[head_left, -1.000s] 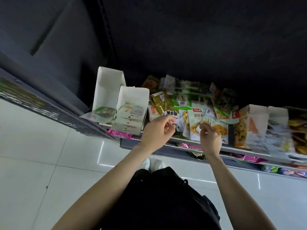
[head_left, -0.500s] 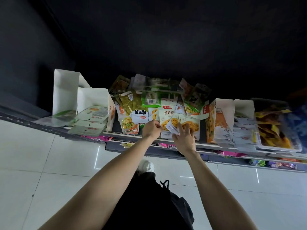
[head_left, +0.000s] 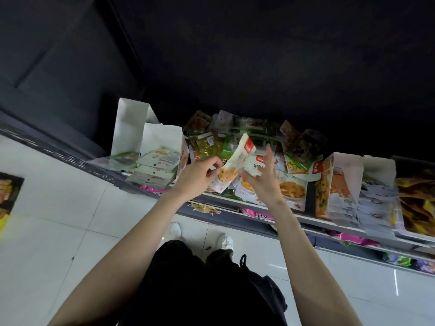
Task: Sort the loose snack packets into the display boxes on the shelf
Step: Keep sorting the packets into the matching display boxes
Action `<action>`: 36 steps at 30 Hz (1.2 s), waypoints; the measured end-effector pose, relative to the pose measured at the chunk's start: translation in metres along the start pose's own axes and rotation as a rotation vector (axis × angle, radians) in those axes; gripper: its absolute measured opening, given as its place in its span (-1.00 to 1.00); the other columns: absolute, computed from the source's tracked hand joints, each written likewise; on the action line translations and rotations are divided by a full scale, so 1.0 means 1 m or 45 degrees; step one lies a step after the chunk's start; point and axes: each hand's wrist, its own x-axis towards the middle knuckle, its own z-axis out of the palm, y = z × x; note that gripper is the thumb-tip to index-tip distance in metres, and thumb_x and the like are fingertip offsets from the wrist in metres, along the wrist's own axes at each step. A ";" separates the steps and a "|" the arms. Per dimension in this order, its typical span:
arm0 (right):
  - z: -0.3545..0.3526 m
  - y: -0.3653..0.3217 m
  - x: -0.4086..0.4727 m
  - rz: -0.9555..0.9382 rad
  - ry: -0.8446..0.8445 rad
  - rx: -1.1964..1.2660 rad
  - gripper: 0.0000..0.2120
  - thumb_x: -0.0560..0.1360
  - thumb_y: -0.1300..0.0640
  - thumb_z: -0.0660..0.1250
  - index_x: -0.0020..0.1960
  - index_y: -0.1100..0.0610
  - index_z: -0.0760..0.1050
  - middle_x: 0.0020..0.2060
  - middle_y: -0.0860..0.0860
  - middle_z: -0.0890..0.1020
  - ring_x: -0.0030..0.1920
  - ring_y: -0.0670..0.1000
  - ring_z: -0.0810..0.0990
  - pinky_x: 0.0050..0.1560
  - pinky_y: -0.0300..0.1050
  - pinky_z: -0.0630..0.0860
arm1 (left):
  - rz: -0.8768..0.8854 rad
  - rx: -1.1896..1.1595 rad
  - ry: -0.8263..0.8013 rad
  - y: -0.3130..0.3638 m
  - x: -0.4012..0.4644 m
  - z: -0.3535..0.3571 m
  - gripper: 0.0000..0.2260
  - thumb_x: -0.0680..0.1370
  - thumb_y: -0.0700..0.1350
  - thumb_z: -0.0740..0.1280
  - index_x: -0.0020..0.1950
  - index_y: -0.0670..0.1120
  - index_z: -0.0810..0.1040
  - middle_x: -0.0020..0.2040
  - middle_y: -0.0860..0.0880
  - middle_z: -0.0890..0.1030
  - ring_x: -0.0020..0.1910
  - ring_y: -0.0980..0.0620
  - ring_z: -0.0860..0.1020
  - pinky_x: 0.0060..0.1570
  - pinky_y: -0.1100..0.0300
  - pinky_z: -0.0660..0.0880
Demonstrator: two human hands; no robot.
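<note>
The person stands before the shelf, both arms raised over a heap of loose packets; the left hand has its fingers curled and pinches the lower end of a white snack packet with a red corner and a yellow food picture. The packet is lifted clear of the heap — tilted, its red corner uppermost. The right hand is just beside it, fingers spread and mostly straight; the thumb side meets the packet's edge, but whether it grips cannot be told. Left of the heap stand two white display boxes, open-topped, the nearer one holding flat white packets; right of the heap an orange display box holds upright packets. Below — white floor tiles, two white shoes, dark clothing.
</note>
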 end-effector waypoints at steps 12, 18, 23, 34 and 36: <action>0.047 -0.098 -0.003 -0.425 0.013 -0.072 -0.84 0.48 0.10 0.41 -0.01 0.12 0.49 -0.11 -0.13 0.64 -0.24 -0.19 0.66 -0.33 -0.24 0.59 | 0.041 -0.241 0.588 -0.091 -0.037 -0.088 -0.74 0.58 -0.09 0.29 0.24 -0.12 0.44 0.01 0.06 0.59 -0.07 0.18 0.56 -0.08 0.30 0.53; 0.106 -0.109 0.006 -0.627 0.430 -0.255 -0.82 0.52 0.11 0.37 0.07 0.17 0.58 -0.13 0.03 0.70 -0.29 -0.05 0.67 -0.37 -0.01 0.59 | -0.006 0.219 0.321 -0.147 -0.046 -0.089 -0.83 0.47 -0.10 0.44 0.03 -0.04 0.56 -0.04 0.03 0.65 -0.12 0.11 0.58 -0.09 0.13 0.57; 0.153 -0.113 0.020 -0.933 0.431 -0.850 -0.85 0.41 0.30 0.40 -0.03 0.15 0.59 -0.37 0.04 0.63 -0.48 0.06 0.57 -0.59 -0.10 0.48 | 0.101 0.759 0.106 -0.150 -0.034 -0.083 -0.79 0.54 0.09 0.30 0.15 0.15 0.54 0.12 0.13 0.61 0.17 0.06 0.46 0.12 0.15 0.29; 0.181 -0.084 0.012 -0.618 -0.290 -1.146 -0.63 0.61 0.15 0.15 0.42 0.08 0.35 0.31 0.05 0.50 0.32 0.07 0.42 0.33 0.01 0.36 | 0.174 0.559 0.399 -0.169 -0.042 -0.073 -0.92 0.39 0.04 0.46 -0.22 0.05 0.65 -0.30 0.09 0.65 -0.26 0.03 0.57 -0.18 0.15 0.29; 0.164 -0.073 0.003 -0.677 -0.163 -0.809 -0.68 0.59 0.16 0.21 0.34 0.12 0.45 0.24 0.05 0.56 0.28 0.06 0.47 0.29 -0.04 0.39 | 0.206 0.421 0.567 -0.157 -0.047 -0.074 -0.83 0.44 0.08 0.36 -0.25 0.00 0.56 -0.34 0.09 0.60 -0.31 0.04 0.54 -0.19 0.16 0.28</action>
